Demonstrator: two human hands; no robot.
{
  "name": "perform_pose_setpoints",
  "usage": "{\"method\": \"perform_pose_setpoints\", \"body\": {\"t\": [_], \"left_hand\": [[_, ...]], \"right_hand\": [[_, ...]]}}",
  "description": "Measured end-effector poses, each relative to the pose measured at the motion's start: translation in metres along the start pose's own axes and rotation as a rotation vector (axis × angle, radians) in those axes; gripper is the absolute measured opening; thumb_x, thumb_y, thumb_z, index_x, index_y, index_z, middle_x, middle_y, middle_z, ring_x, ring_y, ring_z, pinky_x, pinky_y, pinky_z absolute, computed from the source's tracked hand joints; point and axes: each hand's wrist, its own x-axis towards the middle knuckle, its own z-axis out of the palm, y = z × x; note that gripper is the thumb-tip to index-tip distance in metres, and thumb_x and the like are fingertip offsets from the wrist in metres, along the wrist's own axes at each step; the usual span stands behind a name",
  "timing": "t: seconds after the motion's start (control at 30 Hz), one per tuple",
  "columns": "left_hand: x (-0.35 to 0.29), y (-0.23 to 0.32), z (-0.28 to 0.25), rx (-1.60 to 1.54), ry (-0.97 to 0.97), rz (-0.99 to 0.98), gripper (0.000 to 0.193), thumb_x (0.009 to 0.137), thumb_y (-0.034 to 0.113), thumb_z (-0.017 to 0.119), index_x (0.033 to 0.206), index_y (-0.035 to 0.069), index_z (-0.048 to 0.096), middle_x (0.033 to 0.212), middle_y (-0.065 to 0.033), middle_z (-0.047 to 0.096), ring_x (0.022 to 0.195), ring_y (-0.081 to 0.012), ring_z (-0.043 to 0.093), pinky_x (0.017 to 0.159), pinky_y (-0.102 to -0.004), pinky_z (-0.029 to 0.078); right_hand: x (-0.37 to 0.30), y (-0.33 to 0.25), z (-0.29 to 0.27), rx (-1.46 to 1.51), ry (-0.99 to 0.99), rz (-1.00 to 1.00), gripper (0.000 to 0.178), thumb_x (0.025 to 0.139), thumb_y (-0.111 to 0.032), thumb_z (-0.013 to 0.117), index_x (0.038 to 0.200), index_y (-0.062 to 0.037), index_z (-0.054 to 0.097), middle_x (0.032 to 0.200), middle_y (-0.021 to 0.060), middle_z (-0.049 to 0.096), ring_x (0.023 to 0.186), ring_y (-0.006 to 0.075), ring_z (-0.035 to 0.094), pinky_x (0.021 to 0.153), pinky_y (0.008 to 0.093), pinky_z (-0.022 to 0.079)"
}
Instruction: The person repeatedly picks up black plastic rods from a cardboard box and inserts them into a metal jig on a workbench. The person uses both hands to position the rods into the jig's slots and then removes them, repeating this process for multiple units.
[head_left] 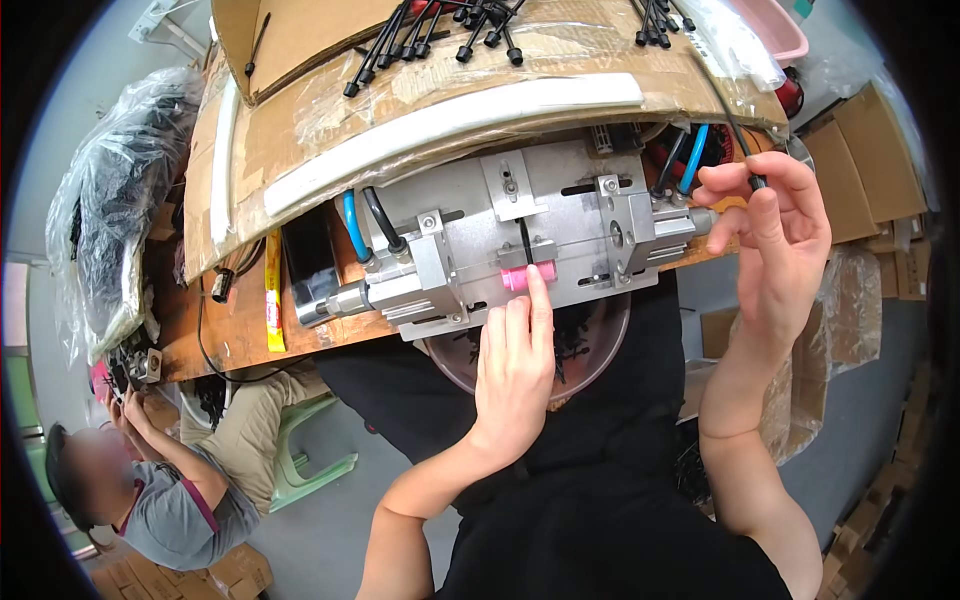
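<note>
right hand (775, 225) pinches black stick (737, 124) low | stick slants up-left from it | left hand (513, 370) unclenched, finger touching pink block (514, 279)

In the middle of the frame, the left hand's (515, 370) index fingertip covers part of the pink piece (515, 278). Below, the metal plate (440, 195) and that same hand hide much of the bowl (606, 345), whose dark contents are too small to tell apart. The cardboard sheet (330, 140) blocks the rear of the worktop (240, 330), and the upper edge cuts off several black rods (463, 53) lying on it. At upper right, the pink basin (775, 30) is cropped. At lower left, a seated person's (185, 510) head is blurred; their hands perhaps hold something, too small to identify.
</note>
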Motion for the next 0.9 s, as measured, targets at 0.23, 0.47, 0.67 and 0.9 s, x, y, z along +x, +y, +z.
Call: {"method": "perform_pose_setpoints", "body": {"t": [0.23, 0.47, 0.67, 0.9], "left_hand": [[-0.003, 0.0, -0.002, -0.108, -0.048, -0.07, 0.074, 0.072, -0.007, 0.061, 0.141, -0.011, 0.034, 0.104, -0.0144, 0.051, 0.094, -0.0261, 0.052, 0.083, -0.0333, 0.047], [-0.015, -0.001, -0.031, -0.275, 0.164, -0.201, 0.076, 0.072, -0.006, 0.074, 0.14, -0.003, 0.042, 0.116, -0.0161, 0.053, 0.095, -0.0286, 0.051, 0.08, -0.0366, 0.046], [-0.023, -0.01, -0.035, -0.301, 0.149, -0.229, 0.074, 0.072, -0.006, 0.074, 0.14, -0.003, 0.043, 0.114, -0.0154, 0.051, 0.092, -0.0276, 0.051, 0.077, -0.0348, 0.047], [0.017, -0.047, -0.069, -0.279, 0.252, -0.151, 0.069, 0.074, -0.009, 0.07, 0.138, 0.001, 0.048, 0.108, -0.017, 0.051, 0.095, -0.0292, 0.051, 0.082, -0.0373, 0.046]], "right_hand": [[-0.061, 0.017, 0.028, -0.444, -0.206, -0.038, 0.035, 0.078, 0.01, 0.069, 0.111, 0.0034, 0.059, 0.088, 0.0125, 0.066, 0.068, 0.0164, 0.06, 0.056, 0.025, 0.049], [-0.105, 0.06, 0.055, -0.717, -0.414, -0.119, 0.064, 0.074, 0.004, 0.072, 0.134, 0.0056, 0.049, 0.073, 0.0109, 0.057, 0.063, 0.0225, 0.056, 0.056, 0.0347, 0.048], [-0.104, 0.075, 0.062, -0.721, -0.456, -0.076, 0.064, 0.076, -0.001, 0.073, 0.135, 0.0029, 0.048, 0.07, 0.0117, 0.055, 0.06, 0.0245, 0.057, 0.054, 0.0358, 0.047], [-0.066, 0.033, 0.059, -0.826, -0.589, -0.124, 0.056, 0.077, -0.009, 0.074, 0.129, -0.0001, 0.054, 0.073, 0.0102, 0.059, 0.064, 0.0244, 0.06, 0.057, 0.0359, 0.05]]}}
